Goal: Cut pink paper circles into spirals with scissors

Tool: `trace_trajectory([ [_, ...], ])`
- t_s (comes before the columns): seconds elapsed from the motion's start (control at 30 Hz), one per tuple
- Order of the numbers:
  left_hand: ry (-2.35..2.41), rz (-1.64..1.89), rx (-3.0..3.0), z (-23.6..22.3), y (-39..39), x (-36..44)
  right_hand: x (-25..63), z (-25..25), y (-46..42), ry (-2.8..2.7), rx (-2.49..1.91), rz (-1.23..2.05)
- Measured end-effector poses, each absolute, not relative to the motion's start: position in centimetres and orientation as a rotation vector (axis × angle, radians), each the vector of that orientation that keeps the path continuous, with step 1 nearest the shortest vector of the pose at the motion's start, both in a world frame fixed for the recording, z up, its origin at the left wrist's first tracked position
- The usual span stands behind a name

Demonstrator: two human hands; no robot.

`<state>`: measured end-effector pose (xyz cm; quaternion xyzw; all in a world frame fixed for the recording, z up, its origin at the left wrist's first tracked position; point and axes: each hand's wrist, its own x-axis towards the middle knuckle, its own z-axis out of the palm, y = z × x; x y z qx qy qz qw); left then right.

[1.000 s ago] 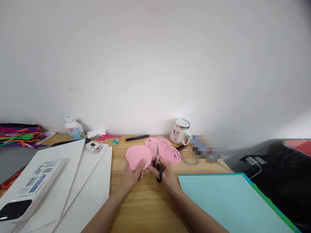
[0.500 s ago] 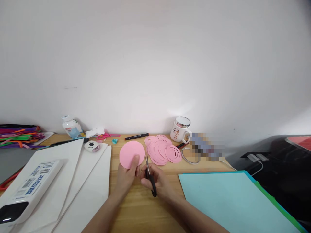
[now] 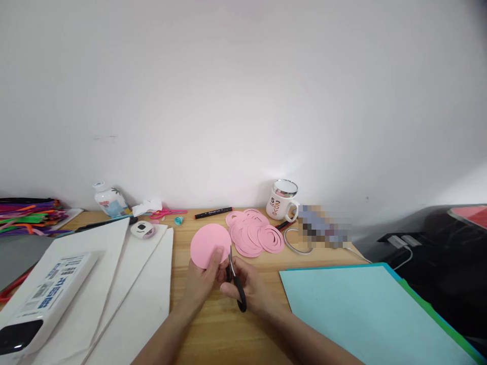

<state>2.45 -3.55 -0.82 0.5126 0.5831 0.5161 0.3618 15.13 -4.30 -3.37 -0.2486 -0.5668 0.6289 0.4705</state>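
A round pink paper disc is pinched in my left hand, thumb on top near its lower right edge. My right hand is closed around black-handled scissors. Their blades point up and lie against the right edge of the disc; whether they bite into the paper I cannot tell. Just beyond my hands several pink paper pieces, rings and curved shapes among them, lie in an overlapping heap on the wooden table.
Behind the heap stands a white mug; a black marker lies to its left. White sheets and a white device cover the left side. Light blue sheets lie at the right. Pink scissors rest near the wall.
My left hand has shifted slightly right with the disc, which now meets the scissor blades. Before, a small gap showed between them. The heap has not moved.
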Motion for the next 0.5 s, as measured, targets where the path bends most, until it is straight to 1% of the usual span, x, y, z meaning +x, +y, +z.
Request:
trace_trajectory([
  [0.5,1.526,1.343,1.246,-0.5,-3.83,2.77,14.94,-3.88,-4.59,-1.349,-0.613,1.616],
])
